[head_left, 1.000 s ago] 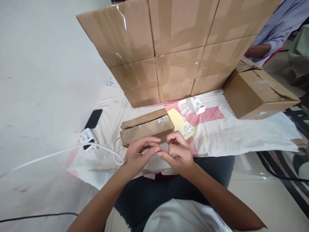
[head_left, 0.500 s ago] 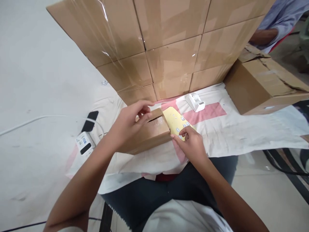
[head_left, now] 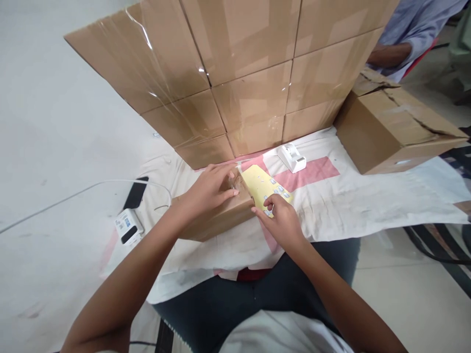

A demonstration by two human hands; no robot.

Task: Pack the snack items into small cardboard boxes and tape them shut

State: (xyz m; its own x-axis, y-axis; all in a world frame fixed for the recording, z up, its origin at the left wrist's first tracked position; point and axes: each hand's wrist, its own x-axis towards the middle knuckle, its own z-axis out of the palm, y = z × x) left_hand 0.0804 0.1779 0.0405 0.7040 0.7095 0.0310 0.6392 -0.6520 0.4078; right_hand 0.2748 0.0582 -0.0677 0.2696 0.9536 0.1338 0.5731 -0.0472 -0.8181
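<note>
A brown cardboard box (head_left: 217, 220) lies on the cloth in front of me, with shiny clear tape on its top. My left hand (head_left: 211, 191) rests over that top near the far right end, thumb and fingertips apart, a glint of tape between them. At the box's right corner, my right hand (head_left: 279, 215) has its fingers curled and its thumb tip against the edge; whatever it pinches, if anything, is too small to make out. Beneath and beyond this hand lies a yellow sheet (head_left: 257, 181) bearing small blue-outlined labels.
A wall of taped cartons (head_left: 253, 103) stands behind the box. A white tape dispenser (head_left: 292, 158) sits on the cloth (head_left: 324, 201). At right is a larger carton (head_left: 382, 132), with a person's sleeve (head_left: 423, 29) beyond. A phone (head_left: 136, 192) and white device (head_left: 128, 226) lie left.
My left hand has come down onto the box top, covering the slit seen before. My right hand stays at the corner. The whole view has shifted slightly.
</note>
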